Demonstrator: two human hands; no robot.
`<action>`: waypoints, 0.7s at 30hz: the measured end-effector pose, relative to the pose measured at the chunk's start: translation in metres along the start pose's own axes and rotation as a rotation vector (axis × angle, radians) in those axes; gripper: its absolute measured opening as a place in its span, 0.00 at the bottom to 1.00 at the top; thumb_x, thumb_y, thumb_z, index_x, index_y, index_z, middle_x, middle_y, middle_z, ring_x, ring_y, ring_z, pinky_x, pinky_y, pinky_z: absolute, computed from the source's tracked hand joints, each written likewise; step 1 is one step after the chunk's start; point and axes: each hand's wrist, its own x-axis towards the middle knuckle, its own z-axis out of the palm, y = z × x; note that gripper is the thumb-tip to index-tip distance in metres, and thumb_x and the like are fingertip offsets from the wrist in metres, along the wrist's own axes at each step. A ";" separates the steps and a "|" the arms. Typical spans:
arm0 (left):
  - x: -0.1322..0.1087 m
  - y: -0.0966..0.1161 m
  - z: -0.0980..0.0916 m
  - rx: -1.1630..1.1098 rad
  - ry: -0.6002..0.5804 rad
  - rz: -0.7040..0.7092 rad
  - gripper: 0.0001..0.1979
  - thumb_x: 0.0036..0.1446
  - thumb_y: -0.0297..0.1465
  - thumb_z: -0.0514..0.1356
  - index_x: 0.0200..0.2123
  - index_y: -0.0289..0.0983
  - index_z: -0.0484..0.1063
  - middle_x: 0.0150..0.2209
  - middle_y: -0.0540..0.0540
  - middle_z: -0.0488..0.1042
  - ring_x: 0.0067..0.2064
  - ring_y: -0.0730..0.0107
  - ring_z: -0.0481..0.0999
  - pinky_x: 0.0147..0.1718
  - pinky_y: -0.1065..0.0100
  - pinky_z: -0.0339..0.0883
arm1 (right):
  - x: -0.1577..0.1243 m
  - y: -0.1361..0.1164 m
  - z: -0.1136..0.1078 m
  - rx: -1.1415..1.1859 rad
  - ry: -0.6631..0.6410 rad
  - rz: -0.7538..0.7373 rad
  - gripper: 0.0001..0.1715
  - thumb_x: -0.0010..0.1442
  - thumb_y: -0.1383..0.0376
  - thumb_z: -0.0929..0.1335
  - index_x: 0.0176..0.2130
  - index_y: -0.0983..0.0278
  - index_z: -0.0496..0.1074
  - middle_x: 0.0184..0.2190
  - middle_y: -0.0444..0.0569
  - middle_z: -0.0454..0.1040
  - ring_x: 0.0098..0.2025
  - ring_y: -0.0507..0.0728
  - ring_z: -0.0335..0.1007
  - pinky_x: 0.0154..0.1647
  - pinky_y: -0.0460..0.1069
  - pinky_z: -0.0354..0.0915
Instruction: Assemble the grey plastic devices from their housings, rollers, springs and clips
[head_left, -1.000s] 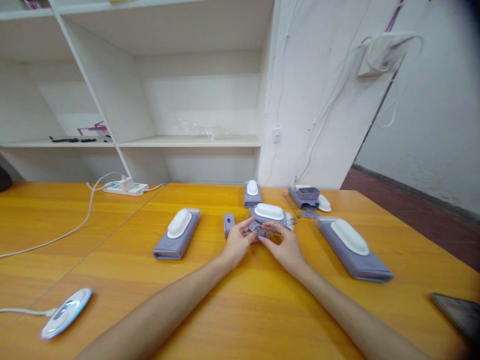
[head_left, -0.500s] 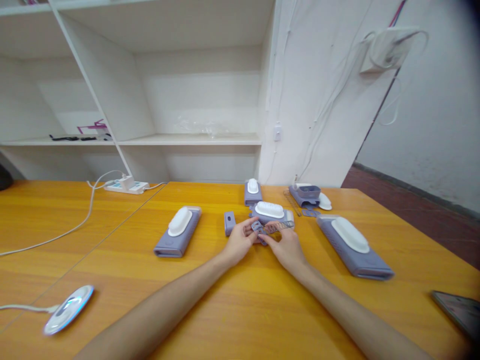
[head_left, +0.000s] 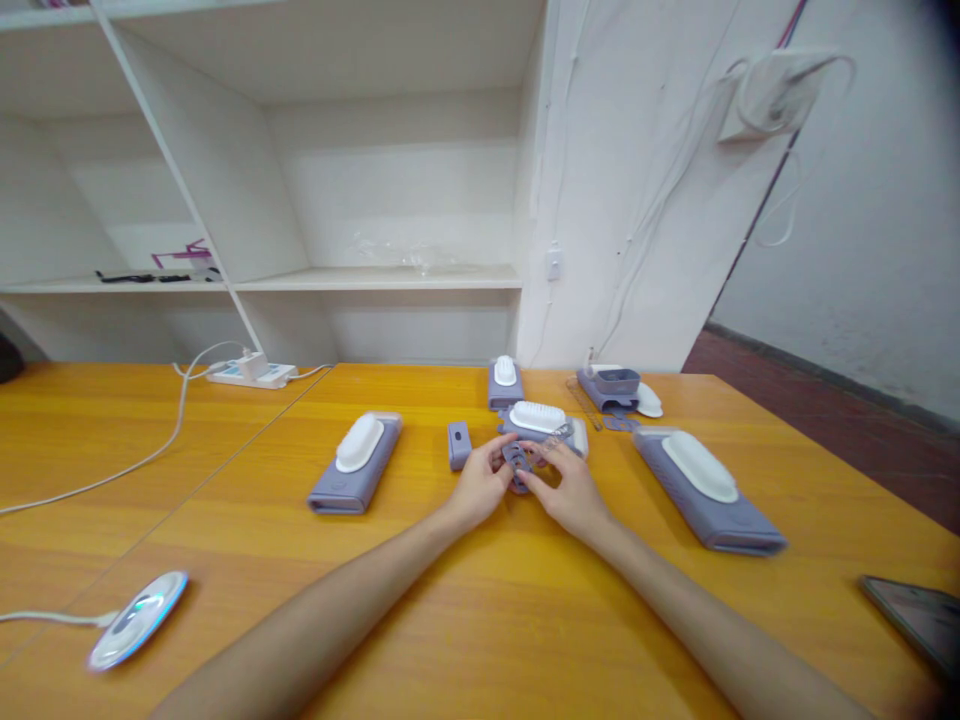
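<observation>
Between my hands is a small purple-grey plastic part [head_left: 517,462] with openings in it. My left hand [head_left: 481,482] is closed on its left side, thumb and fingers pinching it. My right hand [head_left: 568,488] pinches the right side, and a thin coil spring [head_left: 556,438] sticks out above its fingers; how the spring is held is partly hidden. Just behind my hands lies a purple-grey device body [head_left: 517,432] with a white bristled head [head_left: 538,416]. A small purple-grey cap [head_left: 458,446] stands to the left of my left hand.
Purple-grey brushes with white covers lie left [head_left: 358,466], right [head_left: 709,492] and behind [head_left: 505,385]. An opened unit [head_left: 611,388] with a loose spring [head_left: 586,404] is at the back right. A phone [head_left: 919,615], a glowing white disc [head_left: 139,620] and a power strip [head_left: 253,371] are also on the table.
The small plastic part has turned between my fingers to show more of its openings. The spring has swung from lying sideways to pointing up and away.
</observation>
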 end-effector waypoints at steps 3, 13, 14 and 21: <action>0.001 -0.002 -0.002 0.041 -0.038 0.015 0.27 0.52 0.27 0.58 0.57 0.32 0.61 0.44 0.39 0.74 0.30 0.73 0.73 0.28 0.71 0.68 | 0.002 0.002 -0.001 0.079 -0.031 0.047 0.14 0.52 0.66 0.70 0.41 0.61 0.73 0.42 0.50 0.74 0.46 0.59 0.69 0.50 0.55 0.62; 0.000 0.011 -0.010 0.069 -0.211 -0.028 0.31 0.49 0.30 0.62 0.57 0.31 0.61 0.49 0.36 0.72 0.46 0.58 0.73 0.40 0.64 0.67 | 0.003 0.005 0.000 0.115 -0.066 0.123 0.13 0.52 0.65 0.70 0.40 0.62 0.74 0.37 0.49 0.75 0.40 0.58 0.70 0.44 0.53 0.64; 0.000 0.013 -0.010 0.072 -0.220 -0.050 0.32 0.49 0.29 0.62 0.58 0.31 0.60 0.49 0.35 0.71 0.46 0.58 0.73 0.40 0.64 0.67 | 0.003 0.005 0.000 0.110 -0.072 0.132 0.12 0.52 0.65 0.70 0.39 0.62 0.74 0.36 0.49 0.75 0.39 0.58 0.70 0.42 0.52 0.65; 0.000 0.018 -0.010 0.074 -0.236 -0.086 0.31 0.45 0.23 0.59 0.56 0.33 0.62 0.48 0.37 0.72 0.39 0.63 0.75 0.34 0.67 0.68 | 0.002 0.001 0.001 0.093 -0.072 0.179 0.12 0.53 0.61 0.69 0.38 0.63 0.74 0.25 0.44 0.72 0.26 0.54 0.66 0.29 0.48 0.62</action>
